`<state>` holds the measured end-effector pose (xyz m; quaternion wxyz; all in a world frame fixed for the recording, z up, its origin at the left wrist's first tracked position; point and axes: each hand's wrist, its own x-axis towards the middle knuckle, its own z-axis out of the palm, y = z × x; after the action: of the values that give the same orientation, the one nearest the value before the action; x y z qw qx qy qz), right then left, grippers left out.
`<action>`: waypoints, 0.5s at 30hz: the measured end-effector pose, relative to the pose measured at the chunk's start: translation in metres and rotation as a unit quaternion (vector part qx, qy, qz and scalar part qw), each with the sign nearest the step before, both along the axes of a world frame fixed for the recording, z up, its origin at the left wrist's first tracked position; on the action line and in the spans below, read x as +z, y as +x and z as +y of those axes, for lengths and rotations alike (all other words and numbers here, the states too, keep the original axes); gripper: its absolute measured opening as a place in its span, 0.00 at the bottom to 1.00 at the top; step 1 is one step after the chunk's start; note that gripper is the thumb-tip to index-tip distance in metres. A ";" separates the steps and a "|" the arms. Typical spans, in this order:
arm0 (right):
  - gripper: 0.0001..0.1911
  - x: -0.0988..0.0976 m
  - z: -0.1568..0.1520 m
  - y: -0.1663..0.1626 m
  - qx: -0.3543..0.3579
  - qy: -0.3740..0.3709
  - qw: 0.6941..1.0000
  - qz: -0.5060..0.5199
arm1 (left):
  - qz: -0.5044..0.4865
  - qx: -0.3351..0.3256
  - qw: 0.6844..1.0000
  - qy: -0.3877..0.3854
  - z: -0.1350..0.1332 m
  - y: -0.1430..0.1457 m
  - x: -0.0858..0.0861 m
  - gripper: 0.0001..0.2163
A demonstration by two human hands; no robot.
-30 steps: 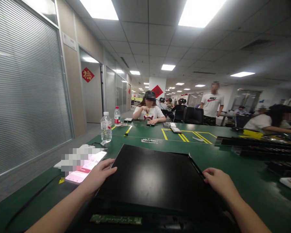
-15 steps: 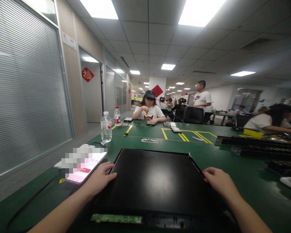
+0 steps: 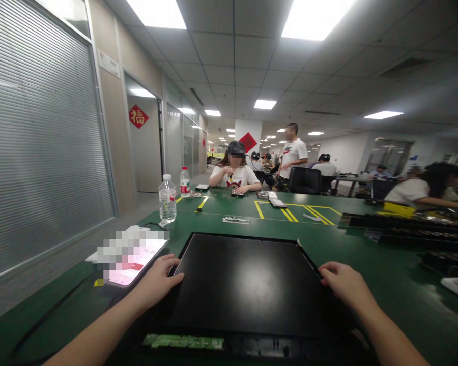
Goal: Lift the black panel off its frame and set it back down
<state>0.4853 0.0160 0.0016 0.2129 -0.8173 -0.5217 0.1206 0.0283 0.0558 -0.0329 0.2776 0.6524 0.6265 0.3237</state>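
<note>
A flat black display panel (image 3: 248, 284) with a thin dark frame lies face up on the green table in front of me. Along its near edge runs a green circuit board strip (image 3: 183, 342). My left hand (image 3: 161, 277) grips the panel's left edge, thumb on the upper side. On the opposite side, my right hand (image 3: 341, 279) is closed around the right edge, its fingertips partly hidden by the frame. Just left of my left hand is a lit phone (image 3: 137, 262), its upper part blurred out.
A clear water bottle (image 3: 167, 200) and a red-capped bottle (image 3: 184, 182) stand at the left. Small metal pieces (image 3: 235, 220) lie beyond the panel. Dark strips (image 3: 397, 236) are stacked at the right. A person (image 3: 234, 173) works across the green table (image 3: 400, 305).
Both my hands and the panel stay where they were. In the background, a standing person in a white shirt has moved to the left, uncovering a seated person.
</note>
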 end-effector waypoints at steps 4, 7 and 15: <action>0.15 -0.001 0.001 0.002 -0.005 0.002 1.000 0.007 | 0.015 -0.003 1.000 0.005 0.001 -0.001 -0.002 0.25; 0.15 -0.002 0.002 0.003 -0.008 0.001 1.000 0.007 | 0.017 -0.003 1.000 0.018 0.003 -0.002 -0.004 0.23; 0.15 -0.003 0.002 0.003 -0.005 0.001 1.000 0.005 | 0.062 -0.017 0.998 0.022 -0.002 0.001 0.002 0.20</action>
<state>0.4879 0.0177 -0.0013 0.2170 -0.8191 -0.5165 0.1233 0.0294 0.0534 -0.0304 0.2294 0.6874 0.6243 0.2919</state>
